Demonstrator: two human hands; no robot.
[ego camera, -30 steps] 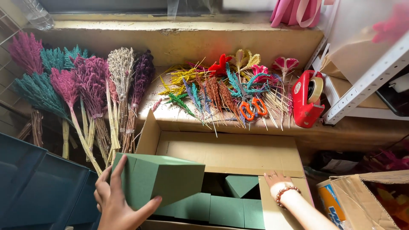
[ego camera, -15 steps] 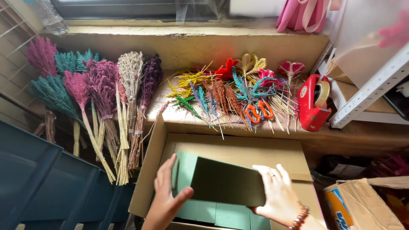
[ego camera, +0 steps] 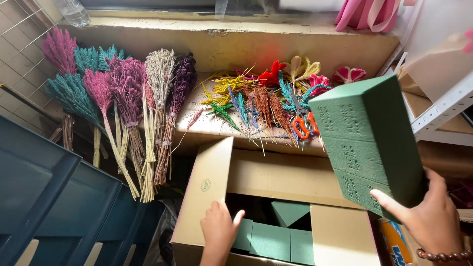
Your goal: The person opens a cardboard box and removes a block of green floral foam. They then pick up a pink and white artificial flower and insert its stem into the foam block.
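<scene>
The person's right hand [ego camera: 433, 216] holds a dark green rectangular floral-foam block [ego camera: 372, 143] lifted up at the right, above and to the right of an open brown cardboard box [ego camera: 207, 192]; its fingers [ego camera: 389, 202] are clasped around the block's lower end, which tilts with its long side rising toward the shelf. The left hand [ego camera: 219, 229] rests on the box's left inner edge, fingers loosely spread and gripping nothing. Inside the box lie more green foam blocks [ego camera: 268, 239], packed side by side. Behind the box, a pale stone ledge [ego camera: 207, 123] carries dyed dried sprigs [ego camera: 261, 101] and orange-handled scissors [ego camera: 303, 125]. Bundles of pink, teal and purple dried grasses [ego camera: 123, 98] lean against the ledge at the left.
</scene>
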